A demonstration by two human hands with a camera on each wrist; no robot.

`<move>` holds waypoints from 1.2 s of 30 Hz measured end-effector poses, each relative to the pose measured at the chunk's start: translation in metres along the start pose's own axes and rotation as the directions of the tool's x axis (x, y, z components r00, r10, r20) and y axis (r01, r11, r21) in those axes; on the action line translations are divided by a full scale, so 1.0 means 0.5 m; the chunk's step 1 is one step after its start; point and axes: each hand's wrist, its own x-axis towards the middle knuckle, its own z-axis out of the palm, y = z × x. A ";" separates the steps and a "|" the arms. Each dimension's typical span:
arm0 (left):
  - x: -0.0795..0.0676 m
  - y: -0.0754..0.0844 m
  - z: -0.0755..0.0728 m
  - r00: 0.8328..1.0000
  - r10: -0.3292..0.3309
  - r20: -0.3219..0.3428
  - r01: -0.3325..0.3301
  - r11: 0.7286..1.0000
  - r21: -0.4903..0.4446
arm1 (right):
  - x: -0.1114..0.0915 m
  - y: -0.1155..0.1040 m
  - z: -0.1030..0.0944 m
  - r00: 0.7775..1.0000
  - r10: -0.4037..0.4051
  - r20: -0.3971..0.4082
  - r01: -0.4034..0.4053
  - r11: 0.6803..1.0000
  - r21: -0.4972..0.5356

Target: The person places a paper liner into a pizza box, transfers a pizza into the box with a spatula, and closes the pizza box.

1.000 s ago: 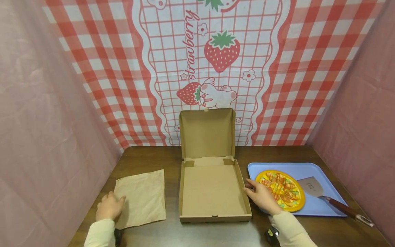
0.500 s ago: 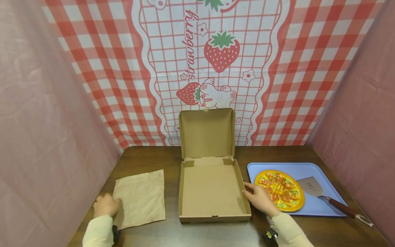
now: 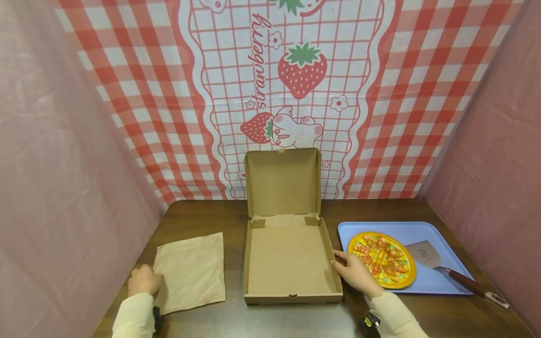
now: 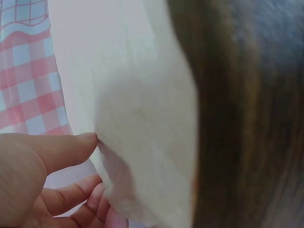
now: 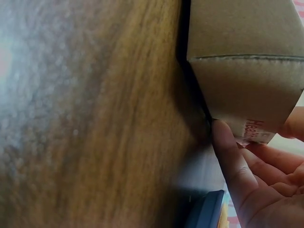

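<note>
My left hand (image 3: pixel 145 280) is at the left edge of a flat piece of brown paper (image 3: pixel 194 272). In the left wrist view its thumb and curled fingers pinch the edge of the paper. An open cardboard pizza box (image 3: pixel 289 263) stands in the middle of the table, lid upright at the back. At the box's right side, my right hand (image 3: pixel 359 273) grips the side wall, thumb at the top edge and fingers on the outer face. Red lettering on that face is partly hidden by fingers in the right wrist view.
To the right, a blue tray (image 3: pixel 435 281) holds a toy-looking pizza (image 3: pixel 382 259) and a pizza server (image 3: pixel 424 253); the server's brown handle sticks out past the tray. A checked strawberry cloth (image 3: pixel 302 70) hangs behind the table (image 3: pixel 203 213).
My left hand has shifted slightly left and its fingers have drawn in at the paper's edge. The right hand has closed in on the box's side wall. Box and tray stay put.
</note>
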 end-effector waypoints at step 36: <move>-0.006 -0.017 -0.007 0.997 -0.069 -0.037 0.054 0.949 -0.310 | -0.006 -0.008 0.002 1.000 0.003 -0.009 -0.003 1.000 -0.001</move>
